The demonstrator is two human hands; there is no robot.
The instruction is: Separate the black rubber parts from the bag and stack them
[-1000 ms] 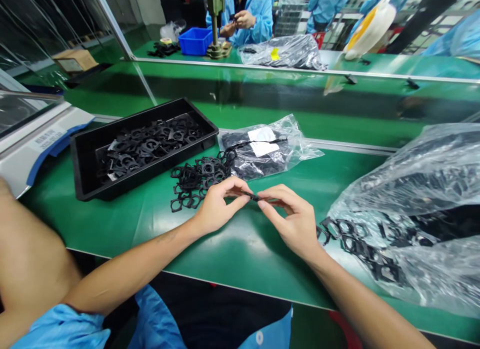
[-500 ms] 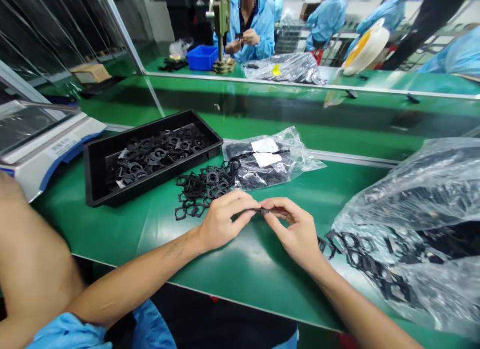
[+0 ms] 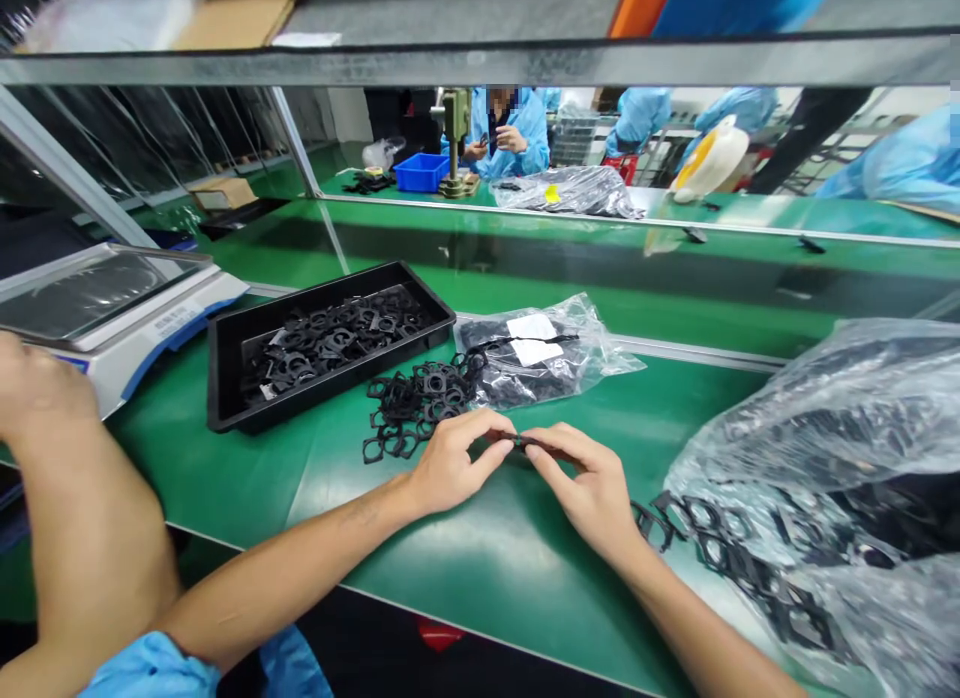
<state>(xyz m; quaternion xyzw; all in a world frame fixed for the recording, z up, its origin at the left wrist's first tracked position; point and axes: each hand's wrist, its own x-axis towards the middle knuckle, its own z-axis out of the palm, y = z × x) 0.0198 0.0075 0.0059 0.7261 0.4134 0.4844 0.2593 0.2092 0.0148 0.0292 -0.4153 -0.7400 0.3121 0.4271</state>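
Note:
My left hand (image 3: 450,463) and my right hand (image 3: 589,483) meet over the green table (image 3: 480,548), and both pinch one small black plastic part (image 3: 519,440) between thumb and fingers. Just behind the hands lies a loose pile of black square frame parts (image 3: 412,398). A black tray (image 3: 225,378) filled with more such parts stands to the left of the pile. Behind the pile a small clear bag of black parts (image 3: 540,353) lies with a white label on it.
A large clear bag (image 3: 825,448) spills black parts at the right. A white and blue scale (image 3: 112,313) stands at the left, with a bare knee (image 3: 67,498) in front of it. Beyond a glass partition, people in blue coats work by a blue bin (image 3: 420,171).
The view has tilted upward, so the hands and table sit lower in the picture. Both hands keep pinching the same small black part.

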